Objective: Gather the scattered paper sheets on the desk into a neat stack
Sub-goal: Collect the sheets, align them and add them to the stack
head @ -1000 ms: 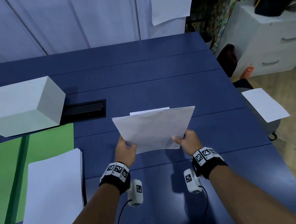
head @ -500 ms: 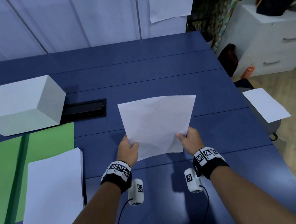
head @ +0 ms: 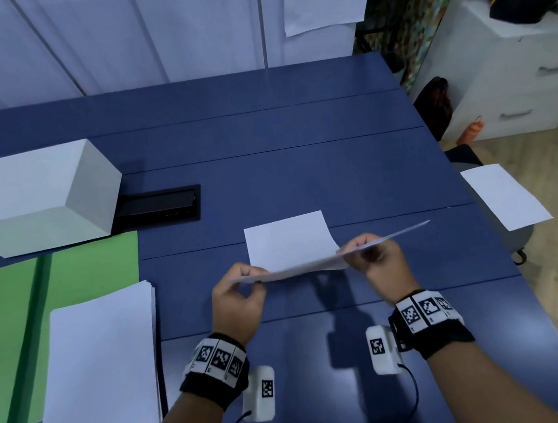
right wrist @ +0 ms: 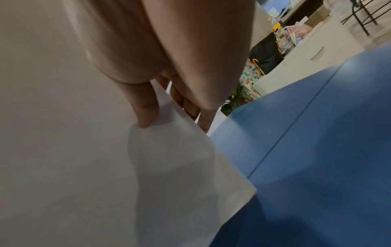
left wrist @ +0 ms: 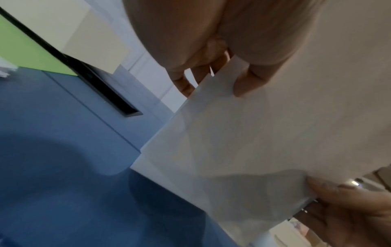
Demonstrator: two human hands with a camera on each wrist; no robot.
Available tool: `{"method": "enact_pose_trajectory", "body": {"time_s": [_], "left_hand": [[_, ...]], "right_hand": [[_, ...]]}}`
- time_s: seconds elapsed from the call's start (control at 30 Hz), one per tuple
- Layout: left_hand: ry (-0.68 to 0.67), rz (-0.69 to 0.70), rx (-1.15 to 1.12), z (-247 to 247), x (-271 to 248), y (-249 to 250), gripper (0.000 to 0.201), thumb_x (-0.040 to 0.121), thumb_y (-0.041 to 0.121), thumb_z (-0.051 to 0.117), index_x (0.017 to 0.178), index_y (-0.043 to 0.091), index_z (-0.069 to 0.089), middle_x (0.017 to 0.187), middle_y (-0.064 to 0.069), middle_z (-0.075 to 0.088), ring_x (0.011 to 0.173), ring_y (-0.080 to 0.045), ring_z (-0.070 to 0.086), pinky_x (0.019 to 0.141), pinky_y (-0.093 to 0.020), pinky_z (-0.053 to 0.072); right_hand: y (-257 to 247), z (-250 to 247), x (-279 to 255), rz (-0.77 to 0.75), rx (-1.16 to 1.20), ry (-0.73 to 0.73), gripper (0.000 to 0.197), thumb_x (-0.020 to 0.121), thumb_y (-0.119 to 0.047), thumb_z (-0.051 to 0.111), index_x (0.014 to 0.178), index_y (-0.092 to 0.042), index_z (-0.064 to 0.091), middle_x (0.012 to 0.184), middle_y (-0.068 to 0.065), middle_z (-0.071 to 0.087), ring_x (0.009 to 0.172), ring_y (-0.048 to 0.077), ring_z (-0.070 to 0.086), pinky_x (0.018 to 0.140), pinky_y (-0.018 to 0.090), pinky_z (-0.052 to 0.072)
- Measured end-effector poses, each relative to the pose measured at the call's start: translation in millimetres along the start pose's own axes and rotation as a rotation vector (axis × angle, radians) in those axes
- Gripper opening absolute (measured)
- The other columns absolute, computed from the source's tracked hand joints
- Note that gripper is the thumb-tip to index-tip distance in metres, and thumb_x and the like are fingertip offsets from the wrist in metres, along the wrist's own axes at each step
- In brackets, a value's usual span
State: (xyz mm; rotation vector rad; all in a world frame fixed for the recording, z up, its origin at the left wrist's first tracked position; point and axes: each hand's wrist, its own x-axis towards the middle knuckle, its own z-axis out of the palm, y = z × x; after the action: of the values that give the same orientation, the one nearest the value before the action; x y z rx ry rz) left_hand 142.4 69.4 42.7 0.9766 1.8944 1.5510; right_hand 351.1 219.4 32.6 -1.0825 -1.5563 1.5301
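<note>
Both hands hold white paper [head: 311,268] level over the blue desk [head: 296,123], so I see it almost edge-on. My left hand [head: 250,281] pinches its left end and my right hand [head: 357,249] pinches its right part. The left wrist view shows the thumb [left wrist: 243,86] on top of the paper [left wrist: 232,142], where two offset edges show. The right wrist view shows the thumb [right wrist: 146,113] pressed on the paper [right wrist: 169,167]. Just beyond the hands is another white sheet [head: 287,241]; I cannot tell whether it lies on the desk. A thick white paper stack [head: 104,367] lies at the near left.
A green folder [head: 70,274] lies under the stack. Behind the folder stand a white box [head: 38,195] and a black cable hatch [head: 160,206]. Off the desk's right edge, a loose sheet [head: 503,199] rests on a chair. White drawers [head: 515,83] stand further right.
The paper faced me upright a second ago; both hands have tipped it flat, so it now shows edge-on. The other sheet beyond it has come into view.
</note>
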Motion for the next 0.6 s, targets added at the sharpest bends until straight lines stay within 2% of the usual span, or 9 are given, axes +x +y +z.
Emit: {"method": "enact_pose_trajectory", "body": {"time_s": [0.07, 0.13, 0.2, 0.27, 0.33, 0.43, 0.47, 0.53, 0.6], "left_hand": [[0.025, -0.020, -0.040, -2, 5, 12, 0.022, 0.081, -0.012, 0.062, 0.084, 0.009, 0.066, 0.081, 0.005, 0.069, 0.081, -0.007, 0.066, 0.077, -0.018, 0.050], [0.036, -0.007, -0.079, -5, 10, 23, 0.032, 0.082, -0.016, 0.061, 0.097, 0.012, 0.067, 0.092, 0.004, 0.071, 0.087, -0.001, 0.067, 0.078, -0.014, 0.051], [0.007, 0.038, -0.119, -9, 15, 35, 0.040, 0.082, -0.017, 0.060, 0.102, 0.017, 0.065, 0.096, 0.002, 0.071, 0.090, -0.004, 0.068, 0.079, -0.015, 0.052], [-0.061, 0.047, -0.153, -13, 20, 40, 0.041, 0.083, -0.014, 0.063, 0.107, 0.020, 0.063, 0.099, 0.003, 0.072, 0.094, -0.008, 0.068, 0.081, -0.017, 0.053], [-0.155, -0.023, -0.164, -16, 24, 33, 0.046, 0.083, -0.012, 0.065, 0.112, 0.022, 0.059, 0.103, 0.008, 0.072, 0.101, -0.007, 0.068, 0.084, -0.017, 0.053], [-0.282, -0.152, -0.027, -18, 26, 10, 0.043, 0.083, -0.007, 0.068, 0.107, 0.027, 0.059, 0.095, 0.026, 0.072, 0.095, 0.002, 0.068, 0.087, -0.020, 0.055], [-0.319, -0.164, 0.031, -19, 26, 2, 0.040, 0.084, -0.005, 0.069, 0.105, 0.028, 0.061, 0.093, 0.029, 0.071, 0.093, 0.004, 0.068, 0.088, -0.021, 0.055], [-0.387, -0.163, 0.097, -21, 23, -9, 0.037, 0.085, -0.002, 0.068, 0.104, 0.030, 0.064, 0.095, 0.029, 0.071, 0.094, 0.003, 0.067, 0.085, -0.018, 0.053], [-0.419, -0.168, 0.135, -22, 19, -19, 0.034, 0.086, 0.002, 0.069, 0.102, 0.032, 0.067, 0.098, 0.024, 0.072, 0.096, 0.000, 0.068, 0.088, -0.022, 0.053]], "right_hand": [[-11, -1, 4, -0.006, -0.016, 0.015, 0.018, 0.084, 0.007, 0.070, 0.078, -0.010, 0.068, 0.072, -0.005, 0.071, 0.075, 0.009, 0.064, 0.077, 0.027, 0.051], [-20, -3, 7, -0.030, -0.011, 0.027, 0.012, 0.083, 0.009, 0.069, 0.087, -0.002, 0.070, 0.078, -0.008, 0.074, 0.080, 0.009, 0.068, 0.080, 0.023, 0.052], [-31, -4, 9, -0.079, -0.007, 0.040, 0.012, 0.083, 0.010, 0.068, 0.092, 0.002, 0.070, 0.082, -0.009, 0.076, 0.085, 0.009, 0.071, 0.080, 0.019, 0.053], [-40, -5, 11, -0.107, 0.036, 0.054, 0.014, 0.084, 0.010, 0.067, 0.090, -0.002, 0.070, 0.083, -0.009, 0.076, 0.085, 0.009, 0.071, 0.079, 0.019, 0.053], [-43, -7, 15, -0.101, 0.080, 0.066, 0.015, 0.085, 0.010, 0.066, 0.089, -0.004, 0.070, 0.082, -0.010, 0.076, 0.084, 0.007, 0.071, 0.079, 0.020, 0.053], [-43, -9, 19, -0.090, 0.109, 0.078, 0.009, 0.087, 0.007, 0.065, 0.088, -0.001, 0.070, 0.083, -0.004, 0.074, 0.084, 0.014, 0.068, 0.082, 0.027, 0.052], [-42, -10, 21, -0.084, 0.139, 0.072, 0.009, 0.087, 0.006, 0.065, 0.087, -0.002, 0.069, 0.081, -0.001, 0.071, 0.081, 0.016, 0.065, 0.079, 0.028, 0.051], [-39, -14, 23, -0.088, 0.193, 0.045, 0.019, 0.085, 0.009, 0.065, 0.080, -0.009, 0.063, 0.075, 0.000, 0.062, 0.073, 0.014, 0.056, 0.071, 0.026, 0.046], [-35, -20, 24, -0.067, 0.240, 0.033, 0.024, 0.083, 0.009, 0.065, 0.077, -0.014, 0.061, 0.074, -0.004, 0.061, 0.070, 0.012, 0.055, 0.069, 0.024, 0.045]]}}
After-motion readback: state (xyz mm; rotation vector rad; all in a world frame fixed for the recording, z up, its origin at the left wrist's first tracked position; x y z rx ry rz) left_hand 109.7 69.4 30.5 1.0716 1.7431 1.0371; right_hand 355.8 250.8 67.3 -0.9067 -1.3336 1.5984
